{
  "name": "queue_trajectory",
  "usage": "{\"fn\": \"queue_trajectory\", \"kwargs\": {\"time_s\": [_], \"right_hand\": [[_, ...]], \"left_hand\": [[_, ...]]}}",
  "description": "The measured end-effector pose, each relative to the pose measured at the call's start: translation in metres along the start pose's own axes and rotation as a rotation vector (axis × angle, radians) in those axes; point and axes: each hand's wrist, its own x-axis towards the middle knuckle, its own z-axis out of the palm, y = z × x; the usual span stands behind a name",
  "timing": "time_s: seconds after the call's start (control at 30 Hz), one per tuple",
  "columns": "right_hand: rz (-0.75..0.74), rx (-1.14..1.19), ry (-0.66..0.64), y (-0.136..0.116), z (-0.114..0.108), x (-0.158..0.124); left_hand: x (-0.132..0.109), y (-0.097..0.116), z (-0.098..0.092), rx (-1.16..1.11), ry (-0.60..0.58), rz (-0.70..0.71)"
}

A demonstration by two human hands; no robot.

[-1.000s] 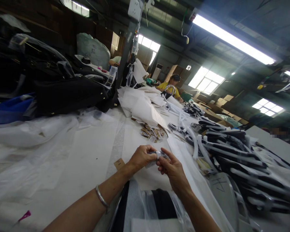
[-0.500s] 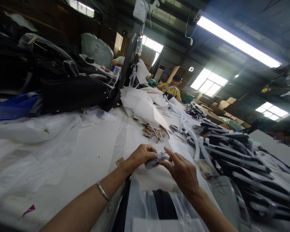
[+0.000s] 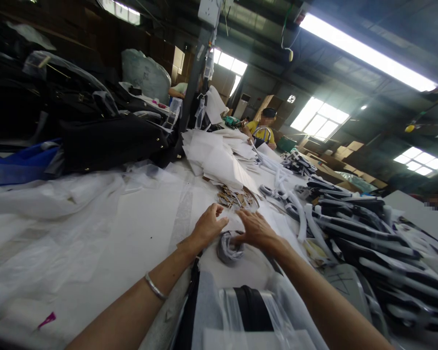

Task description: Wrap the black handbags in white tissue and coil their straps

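Observation:
A dark coiled strap (image 3: 229,250) in shiny clear film lies on a white sheet just below my hands. My left hand (image 3: 208,227) hovers at its upper left, fingers loosely curved and apart, with nothing in them. Over the coil's upper right, my right hand (image 3: 257,229) has its fingers stretched forward. Its thumb is at the coil's edge; whether it touches cannot be made out. Nearer to me is a black item (image 3: 251,308) under clear plastic and white sheeting. Beyond my fingertips sits a heap of small brown pieces (image 3: 237,197).
A pile of white foam sheets (image 3: 221,155) stands past the heap. Black straps with white wrapping (image 3: 357,228) fill the right side. Black bags (image 3: 113,141) and a blue item (image 3: 22,163) lie at left, near a post (image 3: 194,82). A co-worker (image 3: 263,130) is farther back.
The coiled strap was held up between both hands; now it rests lower, on the sheet. My left hand has let go, and the right fingers have spread and moved forward.

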Motion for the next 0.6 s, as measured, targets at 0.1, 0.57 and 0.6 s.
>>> {"fn": "queue_trajectory", "kwargs": {"time_s": [0.1,0.57,0.6], "right_hand": [[0.059,0.093,0.067,0.018,-0.014,-0.02],[0.819,1.518,-0.311,0.014,0.071,-0.327],[0.836,1.581,-0.319,0.003,0.092,-0.336]], "left_hand": [[0.0,0.001,-0.002,0.075,-0.028,0.043],[-0.005,-0.012,0.007,0.216,-0.367,0.084],[-0.002,-0.011,0.002,0.203,-0.366,0.077]]}}
